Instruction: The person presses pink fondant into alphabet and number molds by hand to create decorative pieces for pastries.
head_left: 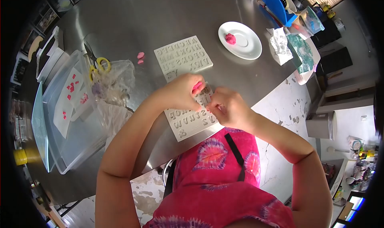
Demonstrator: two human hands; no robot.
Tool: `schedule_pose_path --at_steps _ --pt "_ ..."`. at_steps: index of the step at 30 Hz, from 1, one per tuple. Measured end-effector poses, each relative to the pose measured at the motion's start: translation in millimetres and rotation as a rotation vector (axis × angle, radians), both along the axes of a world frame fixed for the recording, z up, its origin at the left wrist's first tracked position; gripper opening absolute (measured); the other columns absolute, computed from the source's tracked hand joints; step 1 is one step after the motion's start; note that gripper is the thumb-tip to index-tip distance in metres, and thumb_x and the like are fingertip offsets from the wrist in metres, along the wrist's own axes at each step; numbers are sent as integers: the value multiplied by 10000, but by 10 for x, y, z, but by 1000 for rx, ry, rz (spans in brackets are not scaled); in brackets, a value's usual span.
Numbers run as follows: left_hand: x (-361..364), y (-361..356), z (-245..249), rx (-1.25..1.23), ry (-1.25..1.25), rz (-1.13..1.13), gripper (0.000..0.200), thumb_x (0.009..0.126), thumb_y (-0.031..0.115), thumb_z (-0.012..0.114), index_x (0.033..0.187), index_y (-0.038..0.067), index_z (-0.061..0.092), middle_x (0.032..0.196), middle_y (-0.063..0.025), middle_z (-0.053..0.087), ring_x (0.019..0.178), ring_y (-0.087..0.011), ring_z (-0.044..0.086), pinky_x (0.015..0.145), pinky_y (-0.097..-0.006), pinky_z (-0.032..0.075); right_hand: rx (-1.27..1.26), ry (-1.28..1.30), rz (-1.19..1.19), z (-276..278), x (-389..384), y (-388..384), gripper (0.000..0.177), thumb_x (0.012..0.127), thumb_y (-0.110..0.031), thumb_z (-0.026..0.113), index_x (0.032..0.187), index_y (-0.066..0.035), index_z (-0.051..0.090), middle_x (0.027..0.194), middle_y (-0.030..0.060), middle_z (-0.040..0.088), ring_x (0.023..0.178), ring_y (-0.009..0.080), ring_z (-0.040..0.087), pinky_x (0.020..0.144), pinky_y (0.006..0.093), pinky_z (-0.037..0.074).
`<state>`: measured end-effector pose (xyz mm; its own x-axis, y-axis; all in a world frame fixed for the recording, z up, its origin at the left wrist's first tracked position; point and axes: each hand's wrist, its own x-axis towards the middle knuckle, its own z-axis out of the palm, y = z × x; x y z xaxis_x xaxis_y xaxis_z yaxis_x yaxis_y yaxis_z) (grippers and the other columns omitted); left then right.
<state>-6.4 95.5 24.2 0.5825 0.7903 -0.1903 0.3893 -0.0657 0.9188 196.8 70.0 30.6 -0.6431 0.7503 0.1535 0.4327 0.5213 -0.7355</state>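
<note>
My left hand (185, 93) is curled above a pale letter mould (191, 126), with a lump of pink dough (197, 86) held in its fingers. On the same mould, my right hand (231, 109) has its fingers pinched at the surface, close to my left fingertips. A speck of pink shows by the right fingertips, but what they hold is hidden. Beyond my hands lies a second letter mould (185, 56) with rows of capital letters. Parts of the nearer mould are covered by both hands.
A white saucer (250, 48) carries a pink dough ball (230, 39). Small pink pieces (140, 58) lie left of the moulds. Further left are yellow-handled scissors (103, 64), plastic bags (116, 82) and a clear bin (86, 142) containing paper with pink bits.
</note>
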Motion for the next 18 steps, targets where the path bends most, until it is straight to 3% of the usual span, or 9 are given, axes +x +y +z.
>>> schedule_pose_path --at_steps 3,5,7,9,12,18 --pt "-6 7 4 10 -40 -23 372 548 39 733 715 86 404 621 51 340 554 -48 331 469 -239 282 59 0 54 68 16 67 82 720 9 693 726 -19 616 685 83 546 594 180 535 507 294 408" --pt "-1 11 36 -15 -51 5 378 491 76 731 654 80 390 582 -14 404 534 -114 423 466 -289 344 -323 -98 -45 179 30 128 56 707 2 644 743 -25 611 742 112 567 664 243 593 568 339 460" --pt "-11 3 14 -4 -41 1 376 515 63 735 676 84 396 602 17 372 543 -82 381 468 -264 319 -439 -108 -105 147 16 113 46 717 -15 647 750 -33 619 761 109 568 676 238 591 580 341 463" --pt "0 -3 -4 8 -32 -12 376 539 50 739 699 88 402 622 47 340 552 -51 339 471 -239 293 -67 -56 -33 77 -5 43 75 731 22 676 740 -19 614 706 82 543 588 177 537 521 287 413" --pt "-14 1 16 24 -12 -1 371 538 46 736 693 87 401 624 46 338 550 -53 341 469 -241 293 96 0 35 36 -6 -15 72 737 38 659 735 -12 608 711 91 531 584 195 541 517 297 418" --pt "16 -16 -24 35 -53 0 375 536 47 737 682 94 395 618 43 344 542 -55 348 463 -242 293 93 11 -31 -9 -33 -2 82 740 32 662 722 5 587 719 104 534 592 201 550 509 308 416"
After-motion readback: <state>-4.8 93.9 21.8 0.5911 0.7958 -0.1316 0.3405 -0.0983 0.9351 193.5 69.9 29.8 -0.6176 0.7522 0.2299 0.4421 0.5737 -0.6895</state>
